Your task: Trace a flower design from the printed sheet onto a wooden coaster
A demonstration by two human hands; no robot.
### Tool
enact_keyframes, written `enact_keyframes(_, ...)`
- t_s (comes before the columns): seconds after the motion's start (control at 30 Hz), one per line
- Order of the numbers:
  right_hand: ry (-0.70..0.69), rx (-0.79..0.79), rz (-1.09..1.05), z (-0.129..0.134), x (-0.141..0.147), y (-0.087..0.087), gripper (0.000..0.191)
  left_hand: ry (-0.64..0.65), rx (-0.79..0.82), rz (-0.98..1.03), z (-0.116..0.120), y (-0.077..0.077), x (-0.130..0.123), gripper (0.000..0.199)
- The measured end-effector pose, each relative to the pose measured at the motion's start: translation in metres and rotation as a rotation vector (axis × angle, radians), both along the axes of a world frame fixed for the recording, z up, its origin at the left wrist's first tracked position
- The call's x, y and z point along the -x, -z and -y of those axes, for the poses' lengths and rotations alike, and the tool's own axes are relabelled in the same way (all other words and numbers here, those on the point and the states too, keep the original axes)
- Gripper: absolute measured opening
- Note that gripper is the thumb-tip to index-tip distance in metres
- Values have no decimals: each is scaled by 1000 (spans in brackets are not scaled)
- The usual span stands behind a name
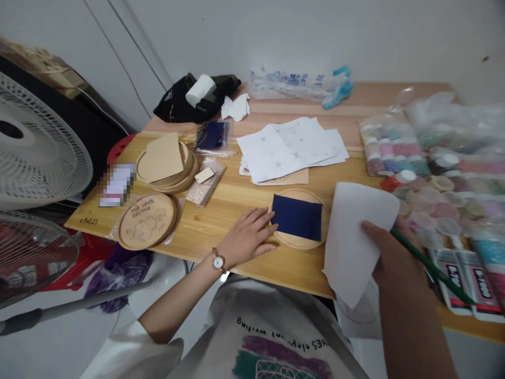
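Note:
My left hand (248,238) lies flat with its fingers apart, fingertips at the left rim of a round wooden plate (302,245). On that plate rests a dark blue rectangle (298,217), which looks like paper. To the right, my right hand (398,258) grips a white sheet of paper (357,226) that curls down past the table's front edge. A green pencil (432,266) sticks out of the same hand, slanting to the lower right. Part of another sheet with a faint drawing (361,308) shows below the first.
White sheets with drawings (292,147) lie behind the plate. At left are stacked wooden plates (169,173) and a plate with a drawn design (145,221). Bagged paint jars (394,150) and glue boxes (453,279) crowd the right. A fan (35,137) stands far left.

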State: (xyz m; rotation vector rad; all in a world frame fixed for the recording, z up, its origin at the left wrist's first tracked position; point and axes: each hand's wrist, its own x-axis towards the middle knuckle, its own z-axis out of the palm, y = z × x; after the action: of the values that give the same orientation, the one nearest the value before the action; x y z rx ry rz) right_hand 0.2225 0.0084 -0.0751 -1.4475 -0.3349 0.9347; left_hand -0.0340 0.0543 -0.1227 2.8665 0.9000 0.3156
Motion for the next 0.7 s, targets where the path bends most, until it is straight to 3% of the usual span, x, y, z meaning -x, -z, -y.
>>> enact_keyframes(0.37, -22, 15, 2, 4, 3, 0, 46, -2, -105, -40, 5, 0, -5, 54)
enact_keyframes(0.7, 4, 51, -23, 3, 2, 5, 54, -93, -158, -43, 10, 1, -10, 54)
